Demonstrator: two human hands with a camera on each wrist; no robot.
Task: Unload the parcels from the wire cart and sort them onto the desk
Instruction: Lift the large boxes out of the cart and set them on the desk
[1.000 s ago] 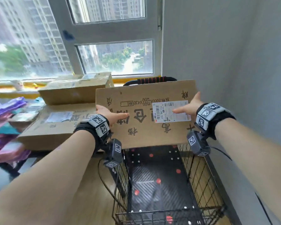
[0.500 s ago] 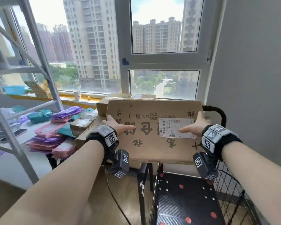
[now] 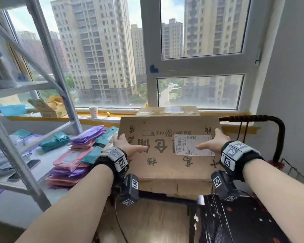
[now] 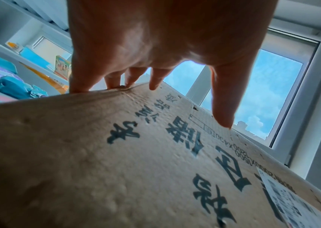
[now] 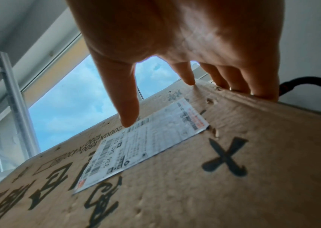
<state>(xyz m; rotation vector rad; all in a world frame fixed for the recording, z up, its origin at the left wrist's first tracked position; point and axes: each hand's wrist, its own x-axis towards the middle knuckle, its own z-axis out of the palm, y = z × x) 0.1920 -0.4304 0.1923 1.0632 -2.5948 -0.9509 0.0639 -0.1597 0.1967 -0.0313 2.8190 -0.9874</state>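
Note:
I hold a flat brown cardboard box (image 3: 165, 162) printed with black characters and bearing a white shipping label (image 3: 193, 145). My left hand (image 3: 130, 144) grips its left edge, thumb on top and fingers curled over the rim. My right hand (image 3: 212, 142) grips the right edge the same way, thumb on the label. The wrist views show the left hand (image 4: 161, 74) and right hand (image 5: 183, 74) on the box (image 4: 116, 162) (image 5: 233, 169). The box hangs over a stack of cardboard boxes (image 3: 174, 188) at the desk's right end. The wire cart's black handle (image 3: 253, 118) and dark base (image 3: 244, 221) are at lower right.
Piles of pink, purple and teal soft parcels (image 3: 72, 163) cover the white desk (image 3: 42, 155) to the left. A grey metal shelf frame (image 3: 47, 67) stands over the desk. Another box (image 3: 167, 111) sits by the window sill, a paper cup (image 3: 93, 112) further left. A grey wall closes the right.
I have lifted the box up from above the cart and carried it left over the stacked boxes on the desk. Both hands keep the same hold.

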